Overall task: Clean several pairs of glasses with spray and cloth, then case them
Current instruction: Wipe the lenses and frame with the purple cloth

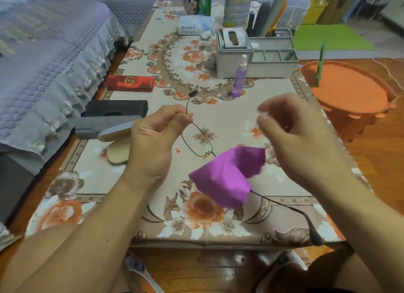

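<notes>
Above the floral tablecloth (218, 122), my left hand (153, 139) pinches a thin metal-framed pair of glasses (197, 142) at the left hinge. One temple sticks up past my fingers. A purple cloth (227, 174) drapes over the other lens, and the second temple trails out below it to the right. My right hand (295, 135) hovers just above and right of the cloth with loosely curled, blurred fingers that hold nothing. A purple spray bottle (239, 78) stands further back. A red case (130, 83), a black case (115, 109) and an open beige case (118, 144) lie at the left.
A grey tissue box (234, 52) and a desk organizer (273, 58) stand behind the spray bottle, with cans and a tall canister (237, 6) beyond. An orange basin (349, 89) sits off the table's right edge. A sofa with a purple cover (43, 63) runs along the left.
</notes>
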Demonstrator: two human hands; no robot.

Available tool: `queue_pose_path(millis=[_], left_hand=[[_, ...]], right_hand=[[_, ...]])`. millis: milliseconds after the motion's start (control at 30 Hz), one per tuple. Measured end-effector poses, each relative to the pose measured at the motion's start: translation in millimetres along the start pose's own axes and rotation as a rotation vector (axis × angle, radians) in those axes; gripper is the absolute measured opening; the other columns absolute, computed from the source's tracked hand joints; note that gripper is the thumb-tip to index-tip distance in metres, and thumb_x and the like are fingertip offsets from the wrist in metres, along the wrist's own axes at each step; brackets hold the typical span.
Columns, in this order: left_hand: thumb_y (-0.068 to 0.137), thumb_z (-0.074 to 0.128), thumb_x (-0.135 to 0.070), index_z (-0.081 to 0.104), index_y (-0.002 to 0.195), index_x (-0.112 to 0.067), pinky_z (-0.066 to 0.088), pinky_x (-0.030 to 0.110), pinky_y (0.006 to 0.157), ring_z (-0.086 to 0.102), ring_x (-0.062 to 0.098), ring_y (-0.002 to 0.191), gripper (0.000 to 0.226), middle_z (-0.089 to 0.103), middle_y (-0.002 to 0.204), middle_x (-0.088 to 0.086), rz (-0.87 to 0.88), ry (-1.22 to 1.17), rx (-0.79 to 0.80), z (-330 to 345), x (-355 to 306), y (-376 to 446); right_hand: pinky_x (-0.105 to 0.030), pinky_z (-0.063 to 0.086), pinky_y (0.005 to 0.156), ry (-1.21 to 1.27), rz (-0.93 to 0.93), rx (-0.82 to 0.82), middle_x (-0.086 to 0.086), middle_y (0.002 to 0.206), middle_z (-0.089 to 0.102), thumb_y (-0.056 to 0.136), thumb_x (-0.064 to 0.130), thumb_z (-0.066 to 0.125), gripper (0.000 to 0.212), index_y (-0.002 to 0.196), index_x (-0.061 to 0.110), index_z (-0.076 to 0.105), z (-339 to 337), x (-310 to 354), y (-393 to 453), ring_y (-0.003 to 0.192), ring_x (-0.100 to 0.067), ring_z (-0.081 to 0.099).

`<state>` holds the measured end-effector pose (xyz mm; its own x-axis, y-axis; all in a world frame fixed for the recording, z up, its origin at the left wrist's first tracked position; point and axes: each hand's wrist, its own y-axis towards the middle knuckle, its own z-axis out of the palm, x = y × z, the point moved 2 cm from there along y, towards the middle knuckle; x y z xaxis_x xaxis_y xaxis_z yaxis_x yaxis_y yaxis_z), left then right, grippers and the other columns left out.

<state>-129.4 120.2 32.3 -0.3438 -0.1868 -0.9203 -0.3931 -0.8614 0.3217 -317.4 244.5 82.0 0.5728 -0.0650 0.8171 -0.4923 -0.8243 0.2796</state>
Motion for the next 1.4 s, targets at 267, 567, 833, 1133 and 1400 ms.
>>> queue_pose_path(millis=[267,567,833,1133,1400], left_hand=[[0.078,0.078,-0.053,0.079,0.087,-0.034,0.047,0.025,0.088,0.062,0.008,0.089,0.021,0.07,0.086,-0.015,0.027,0.057,0.026,-1,1,2],[0.08,0.077,-0.048,0.079,0.089,-0.031,0.047,0.027,0.088,0.063,0.011,0.089,0.019,0.071,0.09,-0.013,0.047,0.069,0.019,-4,5,0],[0.069,0.082,-0.045,0.081,0.084,-0.027,0.049,0.017,0.084,0.065,0.004,0.083,0.024,0.073,0.083,-0.012,-0.017,-0.075,-0.064,-3,5,2],[0.076,0.08,-0.051,0.08,0.087,-0.031,0.046,0.027,0.088,0.061,0.01,0.087,0.023,0.07,0.086,-0.012,0.041,0.004,-0.105,-9,4,-3],[0.084,0.075,-0.032,0.075,0.093,-0.018,0.045,0.016,0.076,0.058,0.002,0.078,0.016,0.067,0.083,-0.016,0.055,0.091,-0.01,4,11,-11]], right_hand=[[-0.042,0.055,0.091,0.122,0.308,0.89,-0.012,0.101,0.075,0.087,0.04,0.07,0.031,0.106,0.015,0.072,24,-16,-13,0.092,-0.022,0.071],[-0.042,0.054,0.088,0.515,0.445,0.949,-0.034,0.112,0.067,0.08,0.011,0.075,0.035,0.113,-0.001,0.069,44,-20,-23,0.096,-0.033,0.069],[-0.059,0.035,0.115,0.651,0.656,0.803,-0.032,0.127,0.063,0.089,0.018,0.066,0.033,0.115,-0.001,0.071,46,-25,-22,0.124,-0.05,0.057],[-0.05,0.059,0.084,0.336,0.681,0.825,-0.031,0.107,0.071,0.088,0.021,0.074,0.031,0.098,-0.007,0.066,43,-24,-24,0.099,-0.047,0.069],[-0.04,0.043,0.077,0.484,0.475,0.831,-0.02,0.092,0.065,0.091,-0.002,0.061,0.019,0.108,-0.011,0.065,53,-24,-27,0.084,-0.028,0.057]])
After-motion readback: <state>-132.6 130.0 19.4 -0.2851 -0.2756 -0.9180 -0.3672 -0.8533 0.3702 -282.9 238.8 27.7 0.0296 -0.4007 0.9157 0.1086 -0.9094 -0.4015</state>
